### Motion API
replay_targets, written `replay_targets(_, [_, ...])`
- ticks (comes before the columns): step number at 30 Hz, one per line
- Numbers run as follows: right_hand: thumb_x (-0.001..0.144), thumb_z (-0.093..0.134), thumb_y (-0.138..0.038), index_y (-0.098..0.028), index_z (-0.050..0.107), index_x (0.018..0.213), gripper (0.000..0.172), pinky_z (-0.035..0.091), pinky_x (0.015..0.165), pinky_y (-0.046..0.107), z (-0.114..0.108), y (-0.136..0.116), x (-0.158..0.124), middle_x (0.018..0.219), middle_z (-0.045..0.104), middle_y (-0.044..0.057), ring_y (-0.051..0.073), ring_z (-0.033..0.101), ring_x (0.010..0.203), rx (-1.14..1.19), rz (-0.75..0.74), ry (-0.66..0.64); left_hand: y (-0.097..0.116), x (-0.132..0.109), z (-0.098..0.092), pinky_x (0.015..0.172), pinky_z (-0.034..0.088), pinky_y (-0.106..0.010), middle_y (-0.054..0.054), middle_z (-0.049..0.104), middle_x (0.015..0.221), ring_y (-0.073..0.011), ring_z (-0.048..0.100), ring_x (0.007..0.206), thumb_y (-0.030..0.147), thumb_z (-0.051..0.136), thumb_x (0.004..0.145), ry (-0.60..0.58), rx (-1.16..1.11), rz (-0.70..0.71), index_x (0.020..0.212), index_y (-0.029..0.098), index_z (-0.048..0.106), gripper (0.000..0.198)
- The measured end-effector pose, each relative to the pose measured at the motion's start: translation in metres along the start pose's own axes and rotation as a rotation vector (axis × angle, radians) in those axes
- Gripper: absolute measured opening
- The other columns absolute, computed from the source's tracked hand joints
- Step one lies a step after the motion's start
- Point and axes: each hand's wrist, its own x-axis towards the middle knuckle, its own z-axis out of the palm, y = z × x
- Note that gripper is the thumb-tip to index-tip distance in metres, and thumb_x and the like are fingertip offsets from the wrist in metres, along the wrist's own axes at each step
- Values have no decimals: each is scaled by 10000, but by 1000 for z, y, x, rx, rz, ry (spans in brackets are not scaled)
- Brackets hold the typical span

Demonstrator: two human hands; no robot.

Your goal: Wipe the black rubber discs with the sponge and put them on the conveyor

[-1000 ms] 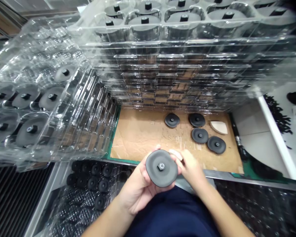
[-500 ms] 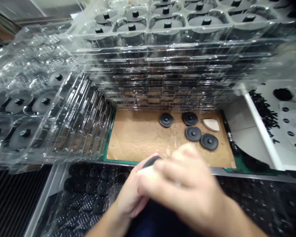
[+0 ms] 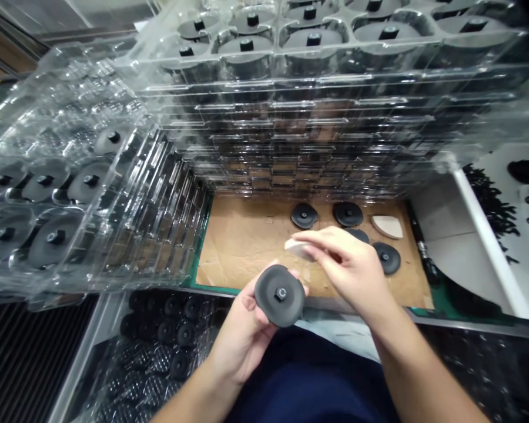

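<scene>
A black rounded disc with a short central stud (image 3: 280, 295) rests in my left hand (image 3: 242, 329), fingers curled beneath and around its edge, stud facing up. My right hand (image 3: 350, 264) pinches a small off-white wedge-shaped pad (image 3: 298, 249) between thumb and fingers, just above and right of the disc, apart from it. Beyond, on the cardboard sheet (image 3: 238, 235), lie several like black discs (image 3: 304, 215), one partly hidden behind my right hand. Another off-white pad (image 3: 387, 226) lies at the right of the cardboard.
Tall stacked clear plastic trays (image 3: 291, 111) holding black discs stand behind the cardboard. More clear trays (image 3: 145, 235) stand at left. A white bin wall (image 3: 489, 241) borders the right. Below the bench edge is another tray of dark parts (image 3: 158, 364).
My hands were close together over the disc, the right one blurred. Now the right hand has moved up and away with the pad, and the disc shows fully, facing up.
</scene>
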Motion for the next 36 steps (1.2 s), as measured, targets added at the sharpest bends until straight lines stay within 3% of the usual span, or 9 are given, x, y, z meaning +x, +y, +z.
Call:
replay_targets(2, [911, 517, -244, -224, 694, 1011, 205, 452, 735, 290, 12, 27, -14, 917, 719, 27, 164, 639, 825, -40, 168, 1, 3, -1, 0, 803, 517, -259, -47, 700, 1075, -177, 675, 850, 381, 864, 497, 32, -57, 18, 1064, 248, 681, 611])
replay_targets(7, [903, 516, -317, -209, 736, 838, 254, 466, 583, 267, 41, 51, -56, 697, 711, 20, 162, 643, 632, -18, 182, -98, 6, 0, -2, 794, 522, -243, -43, 704, 1069, -185, 663, 917, 349, 886, 456, 123, -74, 6, 1030, 252, 694, 613])
replay_targets(10, [902, 529, -310, -194, 725, 921, 229, 471, 553, 254, 31, 29, -48, 772, 718, 29, 147, 629, 622, -7, 234, -50, 4, 2, 0, 761, 524, -223, -42, 704, 1069, -178, 660, 907, 325, 887, 467, 91, -68, -11, 1053, 249, 684, 625])
replay_targets(14, [892, 541, -206, -190, 677, 1056, 213, 475, 548, 255, 8, -25, -18, 901, 715, 43, 133, 605, 631, 36, 132, 262, 2, 3, 3, 756, 514, -192, -26, 714, 980, -148, 653, 877, 291, 862, 538, 48, -54, -1, 1020, 222, 690, 517])
replay_targets(18, [865, 531, -112, -136, 686, 961, 184, 503, 647, 265, 5, -57, -9, 806, 719, 41, 144, 644, 691, 131, -86, 63, 4, 3, -2, 831, 502, -214, -15, 709, 1007, -151, 646, 926, 266, 834, 595, 100, -32, -1, 1070, 244, 662, 506])
replay_targets(21, [867, 538, -130, -165, 694, 925, 170, 487, 613, 245, 8, -56, -9, 775, 711, 11, 130, 638, 662, 127, -15, -117, 3, 3, -3, 801, 508, -209, -15, 710, 959, -159, 648, 896, 308, 863, 530, 66, 3, 5, 1025, 216, 677, 537])
replay_targets(25, [908, 471, -131, -93, 662, 1000, 216, 475, 691, 297, 10, -53, -7, 849, 710, 76, 161, 625, 733, 54, -129, 86, 3, 2, 3, 877, 486, -260, -24, 712, 884, -171, 646, 898, 322, 842, 571, -21, 17, -66, 951, 197, 705, 422])
replay_targets(30, [883, 523, -120, -159, 678, 943, 171, 445, 599, 213, -14, -49, -22, 718, 677, -5, 98, 576, 598, 149, -108, -151, 13, 3, 5, 788, 481, -204, -6, 707, 922, -137, 634, 847, 198, 882, 470, -55, 22, -64, 929, 219, 720, 487])
replay_targets(36, [912, 488, -133, -135, 684, 984, 209, 357, 617, 289, -25, -49, -20, 702, 640, 32, 141, 531, 631, -272, -123, 30, 8, 3, 11, 796, 463, -181, 13, 692, 910, -115, 616, 845, 303, 895, 450, -104, -16, -93, 972, 217, 711, 560])
